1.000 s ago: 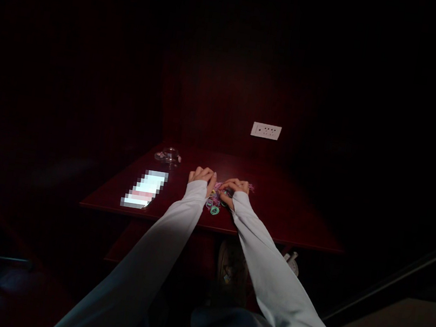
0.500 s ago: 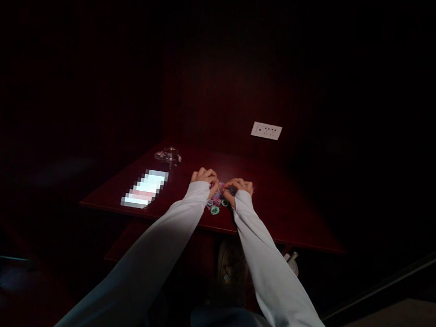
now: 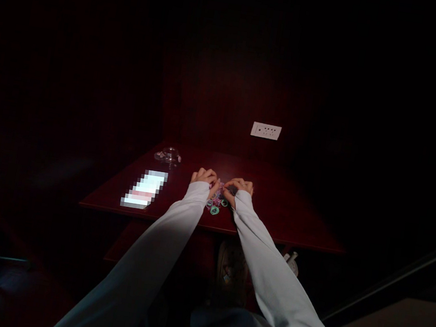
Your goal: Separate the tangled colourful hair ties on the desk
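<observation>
A small heap of coloured rings (image 3: 215, 210) that look like elastic hair ties, in pink, purple and green, lies on the dark red desk (image 3: 275, 221) between my hands. My left hand (image 3: 204, 179) is at the heap's left side, its fingers curled and thumb and fingertips drawn together. On the opposite side my right hand (image 3: 240, 187) bends its fingers inward in a pinch, fingertips close to those of the left. Pink and purple bits show at the fingertips. What exactly each pinch holds is too small to make out.
To the left lies a bright, pixelated phone-like rectangle (image 3: 144, 189). Behind it stands a clear container (image 3: 170, 155) with pinkish pieces around it. A white socket plate (image 3: 266, 131) is on the back panel. Under the desk a shoe (image 3: 231, 269) and a white object (image 3: 292, 263) show.
My fingers have shifted very slightly over the heap, and the pink and purple bits between the fingertips look a little different. Both arms stay in place.
</observation>
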The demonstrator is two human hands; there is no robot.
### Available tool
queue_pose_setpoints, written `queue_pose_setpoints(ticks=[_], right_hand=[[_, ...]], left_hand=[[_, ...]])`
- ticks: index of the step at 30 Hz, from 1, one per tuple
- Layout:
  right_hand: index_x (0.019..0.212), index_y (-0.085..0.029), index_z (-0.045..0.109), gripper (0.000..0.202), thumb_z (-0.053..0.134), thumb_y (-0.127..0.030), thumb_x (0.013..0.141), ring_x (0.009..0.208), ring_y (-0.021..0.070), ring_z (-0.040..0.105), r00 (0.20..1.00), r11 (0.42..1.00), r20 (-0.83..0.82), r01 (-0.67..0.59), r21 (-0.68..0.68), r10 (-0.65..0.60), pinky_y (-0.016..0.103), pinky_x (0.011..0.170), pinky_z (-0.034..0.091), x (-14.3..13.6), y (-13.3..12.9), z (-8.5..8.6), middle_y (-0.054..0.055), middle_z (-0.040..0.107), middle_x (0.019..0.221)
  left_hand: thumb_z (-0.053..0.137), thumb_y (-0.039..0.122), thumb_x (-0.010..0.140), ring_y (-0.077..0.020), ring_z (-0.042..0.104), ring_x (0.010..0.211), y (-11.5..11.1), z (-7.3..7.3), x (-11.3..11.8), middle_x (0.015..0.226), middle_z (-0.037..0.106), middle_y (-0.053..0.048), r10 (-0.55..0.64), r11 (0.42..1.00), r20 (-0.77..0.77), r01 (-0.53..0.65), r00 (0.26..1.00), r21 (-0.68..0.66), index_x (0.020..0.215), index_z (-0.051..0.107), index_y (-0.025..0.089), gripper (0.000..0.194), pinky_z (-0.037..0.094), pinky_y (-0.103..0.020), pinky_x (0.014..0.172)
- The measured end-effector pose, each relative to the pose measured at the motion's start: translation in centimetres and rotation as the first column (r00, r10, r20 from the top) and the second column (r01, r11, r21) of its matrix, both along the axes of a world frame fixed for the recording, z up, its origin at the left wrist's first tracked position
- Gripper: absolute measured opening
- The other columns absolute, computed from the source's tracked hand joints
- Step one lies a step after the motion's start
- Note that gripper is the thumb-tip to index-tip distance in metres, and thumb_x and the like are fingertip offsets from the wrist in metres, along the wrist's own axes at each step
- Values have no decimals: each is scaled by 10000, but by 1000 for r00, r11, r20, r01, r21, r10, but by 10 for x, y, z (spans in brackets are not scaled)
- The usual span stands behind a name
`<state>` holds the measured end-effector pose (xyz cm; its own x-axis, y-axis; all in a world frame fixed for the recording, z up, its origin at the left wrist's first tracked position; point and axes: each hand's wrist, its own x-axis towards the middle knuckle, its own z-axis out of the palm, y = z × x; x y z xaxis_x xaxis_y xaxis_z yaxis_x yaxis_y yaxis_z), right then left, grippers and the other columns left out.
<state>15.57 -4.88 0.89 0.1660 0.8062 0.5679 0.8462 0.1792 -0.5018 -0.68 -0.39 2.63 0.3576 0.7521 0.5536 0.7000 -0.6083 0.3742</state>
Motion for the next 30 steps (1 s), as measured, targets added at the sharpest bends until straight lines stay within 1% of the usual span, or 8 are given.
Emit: queue_pose_setpoints(ticks=[4, 7, 9, 14, 20, 24, 30], right_hand=[[925, -304, 795, 108, 704, -316, 868, 1129, 303, 455, 1000, 1000, 18, 18, -11, -18, 475, 1019, 329, 1, 1, -2, 51, 712, 1108], [947, -303, 799, 118, 708, -315, 874, 1145, 301, 455, 998, 998, 38, 45, -45, -43, 468, 1027, 321, -1, 1, -1, 48, 708, 1148], [948, -305, 803, 120, 711, -315, 871, 1145, 303, 459, 999, 998, 28, 44, -44, -43, 467, 1026, 323, -1, 2, -2, 49, 711, 1144], [993, -325, 812, 175, 717, -314, 847, 1139, 308, 485, 999, 999, -43, -27, -31, 26, 478, 1025, 338, 8, 0, -5, 47, 728, 1127], [1011, -324, 822, 181, 689, -317, 888, 1192, 286, 531, 992, 993, -48, -115, -36, 114, 464, 1061, 337, 23, -10, -4, 39, 738, 1174], [995, -347, 836, 167, 752, -319, 854, 1207, 294, 491, 989, 985, -4, -146, -97, 146, 470, 1068, 318, 19, -14, -5, 24, 717, 1227], [919, -366, 854, 125, 807, -322, 812, 1151, 297, 450, 989, 980, 55, -127, -153, 137, 488, 1032, 325, 12, -15, -5, 34, 698, 1228]], left_hand=[[580, 221, 991, -243, 553, 1110, 1, -2, 1, 1129, 745, -21, -22, 1000, -1, 22, 1000, -2, 799, 737, 245, 248, 391, -402, 961], [606, 195, 963, -245, 554, 1112, 0, 0, 1, 1132, 746, -18, -23, 1000, -5, 23, 1000, -10, 786, 726, 241, 219, 388, -403, 959], [607, 182, 956, -246, 556, 1115, -1, 2, 0, 1130, 746, -18, -15, 1000, -5, 15, 1000, -16, 787, 720, 239, 211, 384, -407, 962], [606, 180, 951, -246, 550, 1110, -1, 2, -1, 1128, 742, -15, -8, 1000, 10, 8, 1000, -20, 805, 723, 247, 199, 381, -413, 973], [602, 194, 963, -249, 549, 1121, 1, -2, 0, 1149, 736, -18, -16, 1000, 30, 16, 999, -3, 833, 742, 253, 200, 393, -410, 967], [587, 183, 971, -241, 551, 1112, 1, -1, 0, 1147, 738, -12, -22, 1000, 24, 22, 999, -10, 816, 737, 249, 226, 395, -400, 966], [576, 165, 968, -239, 556, 1103, -1, 2, -1, 1114, 743, -14, -25, 999, 27, 26, 999, -23, 800, 734, 246, 244, 396, -394, 963]])
